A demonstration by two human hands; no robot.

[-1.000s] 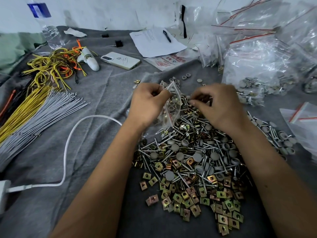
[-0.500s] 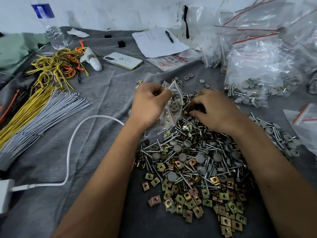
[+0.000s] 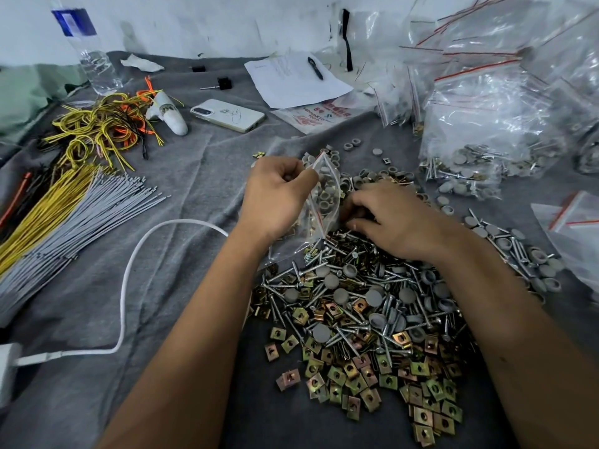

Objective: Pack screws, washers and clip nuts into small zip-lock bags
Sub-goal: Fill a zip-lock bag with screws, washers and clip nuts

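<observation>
A small clear zip-lock bag (image 3: 324, 196) with a red seal line stands upright in the middle, with grey washers and some brass parts inside. My left hand (image 3: 275, 192) pinches its top edge. Just right of the bag, my right hand (image 3: 389, 215) lies palm down on the heap, fingers curled into the parts; what they hold is hidden. In front of both hands spreads a pile of silver screws (image 3: 343, 277), grey round washers (image 3: 372, 298) and brass clip nuts (image 3: 356, 374) on the grey cloth (image 3: 181, 196).
Filled zip-lock bags (image 3: 479, 131) pile up at the right. A phone (image 3: 227, 115), paper with a pen (image 3: 295, 79) and a water bottle (image 3: 87, 50) sit at the back. Yellow and grey wire bundles (image 3: 64, 202) lie left, a white cable (image 3: 129, 280) curves beside my left arm.
My right hand has dropped from the bag's mouth down onto the heap beside the bag. My left hand keeps the bag upright in the same place.
</observation>
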